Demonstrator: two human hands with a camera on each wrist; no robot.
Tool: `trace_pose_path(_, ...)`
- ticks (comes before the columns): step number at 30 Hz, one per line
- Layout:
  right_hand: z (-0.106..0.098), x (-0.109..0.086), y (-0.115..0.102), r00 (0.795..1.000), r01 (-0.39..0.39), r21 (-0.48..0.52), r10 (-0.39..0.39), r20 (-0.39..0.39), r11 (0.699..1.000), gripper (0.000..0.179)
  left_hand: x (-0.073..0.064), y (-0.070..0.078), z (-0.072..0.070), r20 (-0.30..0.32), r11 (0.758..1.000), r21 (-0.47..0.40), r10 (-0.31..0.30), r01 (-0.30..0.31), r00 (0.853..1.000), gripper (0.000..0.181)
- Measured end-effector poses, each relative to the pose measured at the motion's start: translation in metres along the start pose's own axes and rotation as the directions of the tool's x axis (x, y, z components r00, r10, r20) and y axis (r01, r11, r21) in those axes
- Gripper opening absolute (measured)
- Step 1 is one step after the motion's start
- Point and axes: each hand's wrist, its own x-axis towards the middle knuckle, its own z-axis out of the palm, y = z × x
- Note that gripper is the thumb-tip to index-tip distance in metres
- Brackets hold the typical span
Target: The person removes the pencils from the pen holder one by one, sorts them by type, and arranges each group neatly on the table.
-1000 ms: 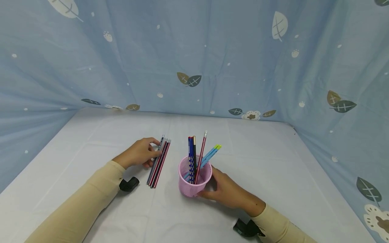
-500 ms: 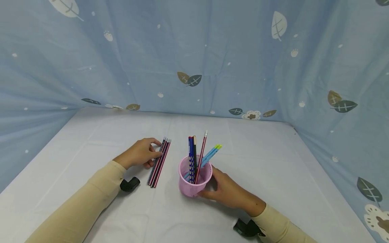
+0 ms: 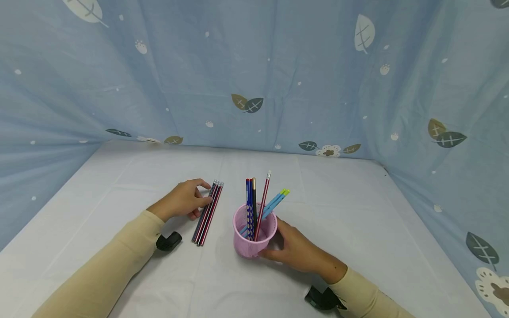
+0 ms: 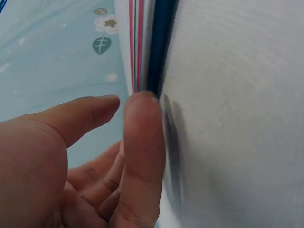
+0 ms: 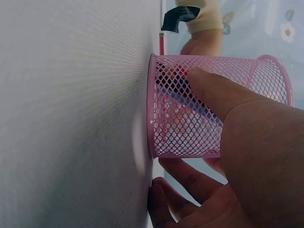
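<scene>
Several striped pencils [image 3: 207,215] lie side by side on the table, eraser ends away from me. My left hand [image 3: 184,201] is at their left side, fingers loosely bent. In the left wrist view, one fingertip [image 4: 141,102] touches or nearly touches the outer pencil [image 4: 160,42], while another finger stands apart. A pink mesh pencil cup [image 3: 243,245] stands upright to the right of the pencils. It holds dark blue dotted pencils [image 3: 249,198], a black one [image 3: 255,198], a red one [image 3: 265,194] and light blue ones [image 3: 274,204]. My right hand [image 3: 296,247] grips the cup from its right side, thumb across the mesh.
A white cloth [image 3: 350,212] covers the table. Blue leaf-print curtain [image 3: 302,57] closes off the back and sides. A dark wrist device [image 3: 169,241] sits under the left sleeve, another dark device [image 3: 324,299] under the right.
The outermost left pencil has shifted toward me and to the right, so it now lies closer and more even with the others. The right hand and cup have not visibly moved.
</scene>
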Motion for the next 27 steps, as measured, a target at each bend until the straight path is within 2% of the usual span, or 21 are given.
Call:
trace_pose_path(5,0.0,0.0,0.0,1.0,0.009,0.008,-0.009,0.001,1.0,0.087,-0.004,0.008,0.0,-0.071,0.995,0.069,0.074,-0.069,0.995,0.04)
trace_pose_path(8,0.0,0.0,0.0,1.0,-0.001,0.012,0.001,0.005,1.0,0.086,-0.008,0.017,0.002,-0.136,0.989,0.097,0.121,-0.108,0.983,0.035)
trace_pose_path(10,0.0,0.0,0.0,1.0,0.002,0.011,-0.002,0.005,1.0,0.086,-0.011,0.024,0.004,-0.181,0.985,0.103,0.159,-0.142,0.971,0.032)
trace_pose_path(14,0.0,0.0,0.0,1.0,-0.004,0.009,0.003,0.007,1.0,0.087,-0.019,0.038,0.01,-0.262,0.968,0.127,0.244,-0.218,0.934,0.023)
trace_pose_path(19,0.0,0.001,0.0,1.0,-0.017,0.014,0.017,0.013,1.0,0.088,-0.029,0.052,0.018,-0.334,0.939,0.132,0.344,-0.318,0.877,0.016)
trace_pose_path(23,0.0,0.001,0.0,1.0,-0.023,0.012,0.023,0.014,1.0,0.089,-0.037,0.062,0.027,-0.362,0.906,0.136,0.421,-0.4,0.832,0.014)
trace_pose_path(27,-0.001,0.001,0.0,1.0,-0.014,0.007,0.014,0.004,1.0,0.088,-0.043,0.073,0.036,-0.363,0.868,0.183,0.496,-0.461,0.789,0.013)
